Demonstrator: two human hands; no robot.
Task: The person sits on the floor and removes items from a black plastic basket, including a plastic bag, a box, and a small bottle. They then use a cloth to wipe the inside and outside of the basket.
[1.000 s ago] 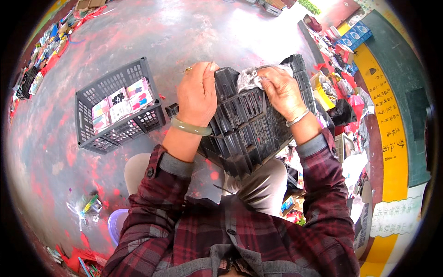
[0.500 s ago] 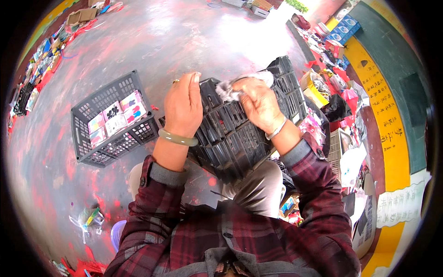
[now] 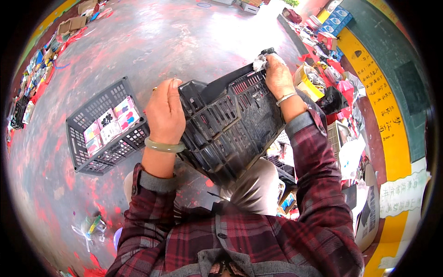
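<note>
A black slatted plastic crate (image 3: 226,121) is tilted in front of me, its lower end by my knee. At its left edge my left hand (image 3: 164,113) is closed on the rim; a green bangle circles the wrist. My right hand (image 3: 279,78) is at the far right corner, its fingers closed around a crumpled whitish rag (image 3: 260,63) pressed against the crate there. Dusty marks show on the crate's right side. The fingers of both hands are partly hidden.
On the floor to my left, a dark mesh basket (image 3: 94,161) holds several colourful packets. Piled goods, including a yellow box (image 3: 310,83) and blue boxes (image 3: 335,23), line the right wall. A clear plastic bag (image 3: 92,228) lies at the lower left.
My right hand with the rag has moved from the crate's upper middle to its far right corner. The crate has turned in my hands, and my left hand has shifted slightly left.
</note>
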